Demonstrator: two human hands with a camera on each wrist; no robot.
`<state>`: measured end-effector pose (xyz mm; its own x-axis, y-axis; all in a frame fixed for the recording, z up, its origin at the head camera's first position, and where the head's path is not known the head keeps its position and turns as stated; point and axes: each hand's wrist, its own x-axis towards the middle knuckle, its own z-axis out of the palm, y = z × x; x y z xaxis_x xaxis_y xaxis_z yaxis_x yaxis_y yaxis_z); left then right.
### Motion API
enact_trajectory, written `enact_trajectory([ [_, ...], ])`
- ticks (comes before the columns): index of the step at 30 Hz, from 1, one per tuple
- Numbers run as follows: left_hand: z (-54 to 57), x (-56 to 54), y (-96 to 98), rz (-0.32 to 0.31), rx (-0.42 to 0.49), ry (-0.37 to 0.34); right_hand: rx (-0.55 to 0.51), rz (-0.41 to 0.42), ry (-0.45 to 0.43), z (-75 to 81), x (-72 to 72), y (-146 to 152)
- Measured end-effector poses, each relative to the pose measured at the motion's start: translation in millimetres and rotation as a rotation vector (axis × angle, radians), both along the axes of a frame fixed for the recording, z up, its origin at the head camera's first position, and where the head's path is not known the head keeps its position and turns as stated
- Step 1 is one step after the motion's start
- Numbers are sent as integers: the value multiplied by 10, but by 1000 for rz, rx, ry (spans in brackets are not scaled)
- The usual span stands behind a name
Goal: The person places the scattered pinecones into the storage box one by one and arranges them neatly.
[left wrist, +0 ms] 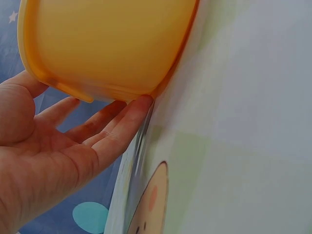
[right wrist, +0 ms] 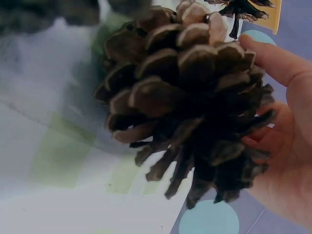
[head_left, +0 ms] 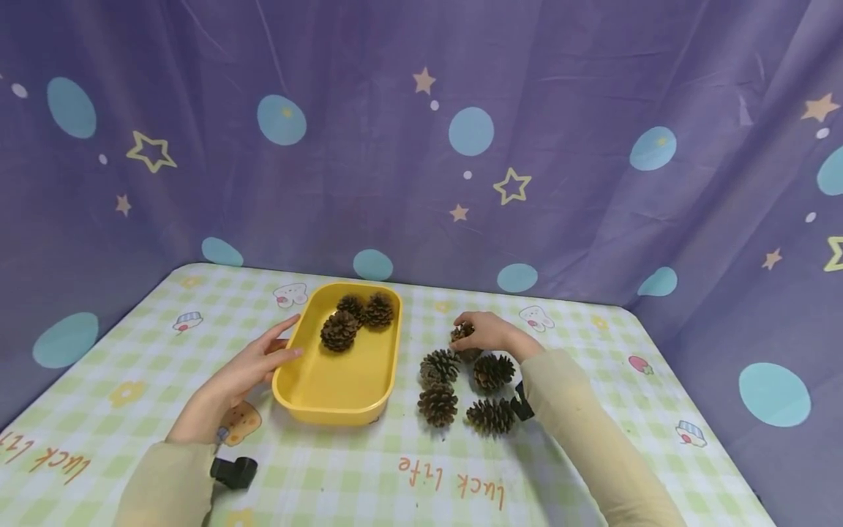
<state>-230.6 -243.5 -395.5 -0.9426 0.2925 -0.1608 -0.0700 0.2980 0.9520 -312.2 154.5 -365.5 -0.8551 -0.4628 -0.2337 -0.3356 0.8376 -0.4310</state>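
Checked tablecloth; pinecones crowd the right fingers.

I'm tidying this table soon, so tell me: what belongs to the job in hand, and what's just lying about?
Part of the job:
Yellow plastic tub, held by the left hand
Pine cone gripped by the right hand
Pine cones inside the tub
Loose pine cones beside it

Just there:
Checked tablecloth
Purple star-patterned curtain
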Motion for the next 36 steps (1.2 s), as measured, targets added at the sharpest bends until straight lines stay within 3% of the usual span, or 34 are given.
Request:
enact_trajectory([
  [14,-12,6,-3,1,3,-2,-51,72,132,91,-46,-72],
  [36,-30,-15,-9,-2,17,9,-215,69,255,265,-65,-373],
])
